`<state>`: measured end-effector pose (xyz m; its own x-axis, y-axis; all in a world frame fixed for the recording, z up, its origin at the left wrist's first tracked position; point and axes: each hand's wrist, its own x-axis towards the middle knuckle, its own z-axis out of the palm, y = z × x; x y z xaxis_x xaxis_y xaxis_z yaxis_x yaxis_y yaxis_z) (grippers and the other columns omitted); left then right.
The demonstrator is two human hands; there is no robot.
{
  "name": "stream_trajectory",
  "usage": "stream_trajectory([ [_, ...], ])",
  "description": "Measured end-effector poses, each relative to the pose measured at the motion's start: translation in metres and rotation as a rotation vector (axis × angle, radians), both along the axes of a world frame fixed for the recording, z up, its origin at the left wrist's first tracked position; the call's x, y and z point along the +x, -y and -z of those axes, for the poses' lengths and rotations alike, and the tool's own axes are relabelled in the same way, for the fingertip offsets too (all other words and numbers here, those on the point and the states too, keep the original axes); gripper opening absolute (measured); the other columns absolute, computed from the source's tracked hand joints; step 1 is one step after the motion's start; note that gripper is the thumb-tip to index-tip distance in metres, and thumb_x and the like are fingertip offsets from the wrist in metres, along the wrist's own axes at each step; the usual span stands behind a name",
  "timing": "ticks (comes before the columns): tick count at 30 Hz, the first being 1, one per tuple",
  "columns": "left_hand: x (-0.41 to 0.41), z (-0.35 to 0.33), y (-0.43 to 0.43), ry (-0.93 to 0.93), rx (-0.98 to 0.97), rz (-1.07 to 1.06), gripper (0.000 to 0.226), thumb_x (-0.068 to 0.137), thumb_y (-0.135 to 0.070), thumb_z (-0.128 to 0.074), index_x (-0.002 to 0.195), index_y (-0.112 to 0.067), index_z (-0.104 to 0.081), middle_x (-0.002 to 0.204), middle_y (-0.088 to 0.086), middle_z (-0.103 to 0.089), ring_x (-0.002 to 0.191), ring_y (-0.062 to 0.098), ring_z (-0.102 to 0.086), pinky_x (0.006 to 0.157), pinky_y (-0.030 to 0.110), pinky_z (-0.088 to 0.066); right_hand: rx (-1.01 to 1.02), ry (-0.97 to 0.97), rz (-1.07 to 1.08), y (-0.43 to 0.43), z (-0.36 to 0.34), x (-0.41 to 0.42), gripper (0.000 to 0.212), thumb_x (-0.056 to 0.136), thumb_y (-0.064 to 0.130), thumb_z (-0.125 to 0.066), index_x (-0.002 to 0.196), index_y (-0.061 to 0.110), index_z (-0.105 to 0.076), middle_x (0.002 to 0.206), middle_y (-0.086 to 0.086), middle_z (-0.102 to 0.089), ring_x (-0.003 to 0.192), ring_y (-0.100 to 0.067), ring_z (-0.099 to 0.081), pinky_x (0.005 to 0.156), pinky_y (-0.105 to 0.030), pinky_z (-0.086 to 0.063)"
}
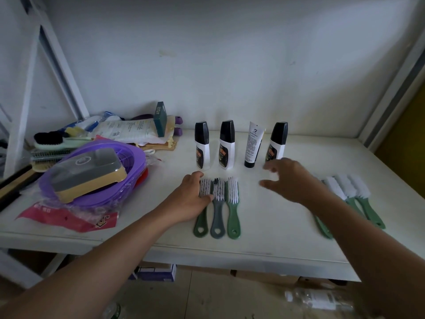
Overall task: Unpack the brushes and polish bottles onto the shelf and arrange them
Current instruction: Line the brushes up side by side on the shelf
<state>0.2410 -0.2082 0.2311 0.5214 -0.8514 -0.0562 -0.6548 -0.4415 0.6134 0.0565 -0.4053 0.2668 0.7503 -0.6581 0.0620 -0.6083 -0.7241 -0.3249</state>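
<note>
Head view, middle of the frame: my left hand (190,199) lay flat along the dark green brush (201,224), thumb across its neck, beside the grey brush (217,217) and light green brush (233,212) on the white shelf (264,226). My right hand (289,180) hovered wide, holding nothing, just before the rightmost polish bottle (277,143) in the upright row. Three white-bristled brushes (360,188) lay at right. I judged the brushes light, stiff plastic, best taken by the handle; the bottles tall and tippy, best gripped round the body.
</note>
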Motion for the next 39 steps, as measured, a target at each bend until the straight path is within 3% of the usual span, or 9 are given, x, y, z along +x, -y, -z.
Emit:
stream_trajectory([
  [3, 0.001, 0.000, 0.000, -0.002, 0.016, -0.004, 0.072, 0.097, -0.039, -0.057, 0.154, -0.017, -0.020, 0.153, 0.007, -0.030, 0.134, 0.023, -0.042, 0.103, 0.035, -0.040, -0.120, -0.204, 0.199, 0.019, 0.000, -0.027, 0.048, 0.089, 0.039, -0.065, 0.133, 0.022, -0.053, 0.126, -0.011, -0.052, 0.120, -0.033, -0.047, 0.091, -0.043, -0.049],
  [7, -0.001, -0.002, 0.000, 0.002, 0.025, 0.001, 0.071, 0.097, -0.040, -0.058, 0.153, -0.017, -0.021, 0.152, 0.007, -0.030, 0.133, 0.022, -0.043, 0.102, 0.034, -0.040, -0.108, -0.319, 0.231, 0.026, 0.002, -0.043, 0.044, 0.093, 0.036, -0.057, 0.134, 0.021, -0.051, 0.124, -0.011, -0.052, 0.113, -0.033, -0.058, 0.086, -0.040, -0.051],
  [13, 0.000, -0.002, 0.001, -0.004, 0.029, -0.004, 0.070, 0.098, -0.045, -0.053, 0.153, -0.017, -0.021, 0.154, 0.006, -0.028, 0.134, 0.023, -0.043, 0.103, 0.035, -0.040, 0.075, -0.111, 0.062, 0.016, 0.003, -0.037, 0.055, 0.085, 0.029, -0.074, 0.136, 0.027, -0.052, 0.112, -0.003, -0.064, 0.091, -0.017, -0.059, 0.079, -0.030, -0.049],
  [16, 0.001, -0.001, 0.001, -0.009, 0.028, -0.007, 0.069, 0.099, -0.047, -0.052, 0.153, -0.017, -0.022, 0.154, 0.006, -0.028, 0.136, 0.022, -0.042, 0.105, 0.036, -0.039, 0.100, -0.072, -0.030, 0.010, 0.007, -0.027, 0.066, 0.080, 0.047, -0.077, 0.138, 0.033, -0.049, 0.118, 0.002, -0.062, 0.094, -0.015, -0.064, 0.085, -0.031, -0.053],
  [19, 0.002, 0.000, 0.002, -0.022, 0.025, -0.002, 0.068, 0.099, -0.047, -0.051, 0.153, -0.017, -0.023, 0.154, 0.006, -0.029, 0.137, 0.021, -0.041, 0.107, 0.038, -0.039, 0.147, -0.118, -0.104, 0.010, 0.002, -0.024, 0.095, 0.061, 0.074, -0.076, 0.143, 0.040, -0.040, 0.124, 0.007, -0.055, 0.099, -0.012, -0.062, 0.093, -0.033, -0.050],
  [21, 0.002, 0.000, 0.002, -0.019, 0.025, -0.002, 0.068, 0.099, -0.047, -0.051, 0.153, -0.016, -0.022, 0.154, 0.006, -0.029, 0.137, 0.021, -0.041, 0.108, 0.038, -0.039, 0.186, -0.190, -0.166, 0.010, -0.001, -0.025, 0.102, 0.060, 0.070, -0.079, 0.147, 0.040, -0.035, 0.130, 0.007, -0.053, 0.099, -0.010, -0.061, 0.095, -0.032, -0.049],
  [26, 0.003, 0.003, 0.001, 0.007, 0.030, 0.001, 0.068, 0.098, -0.048, -0.052, 0.152, -0.017, -0.024, 0.153, 0.006, -0.030, 0.136, 0.022, -0.042, 0.107, 0.038, -0.039, 0.252, -0.242, -0.262, 0.009, 0.000, -0.025, 0.087, 0.076, 0.043, -0.082, 0.148, 0.043, -0.034, 0.131, 0.010, -0.055, 0.093, -0.006, -0.067, 0.095, -0.025, -0.047],
  [31, 0.002, 0.003, 0.000, 0.016, 0.033, 0.000, 0.067, 0.097, -0.049, -0.052, 0.150, -0.018, -0.026, 0.151, 0.005, -0.031, 0.131, 0.022, -0.046, 0.104, 0.037, -0.041, 0.226, -0.180, -0.225, 0.002, 0.006, -0.014, 0.082, 0.077, 0.044, -0.081, 0.147, 0.037, -0.039, 0.130, 0.007, -0.058, 0.093, -0.006, -0.066, 0.089, -0.024, -0.048],
  [39, 0.002, 0.003, 0.002, 0.021, 0.045, 0.004, 0.067, 0.097, -0.049, -0.052, 0.151, -0.018, -0.025, 0.150, 0.004, -0.032, 0.127, 0.021, -0.048, 0.097, 0.034, -0.042, 0.188, -0.053, -0.211, -0.009, 0.016, 0.003, 0.082, 0.080, 0.041, -0.079, 0.150, 0.029, -0.038, 0.131, 0.002, -0.060, 0.100, -0.015, -0.064, 0.089, -0.033, -0.056],
])
